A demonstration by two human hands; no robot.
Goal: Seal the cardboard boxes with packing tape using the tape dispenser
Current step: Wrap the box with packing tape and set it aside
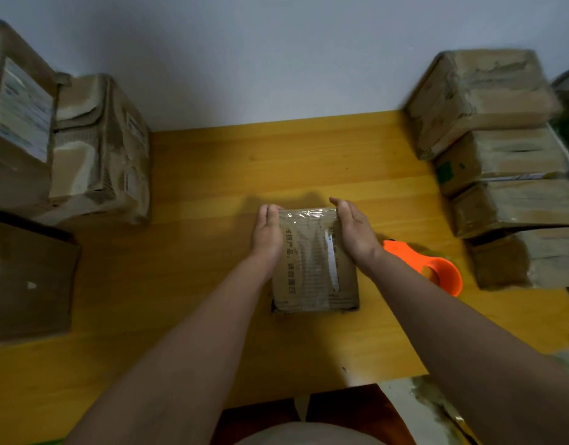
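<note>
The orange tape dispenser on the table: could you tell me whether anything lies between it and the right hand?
Nothing visible does. The orange tape dispenser lies on the wooden table just right of the right hand, beside the wrist. That hand and the left hand press the sides of the small cardboard box.

Both hands (266,232) (353,231) — flanking taped box (313,268)

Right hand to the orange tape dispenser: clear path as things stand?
Probably yes. The tape dispenser lies on the table just beside the right wrist, with nothing between. But the right hand is pressed against the small box, so it must let go first.
</note>
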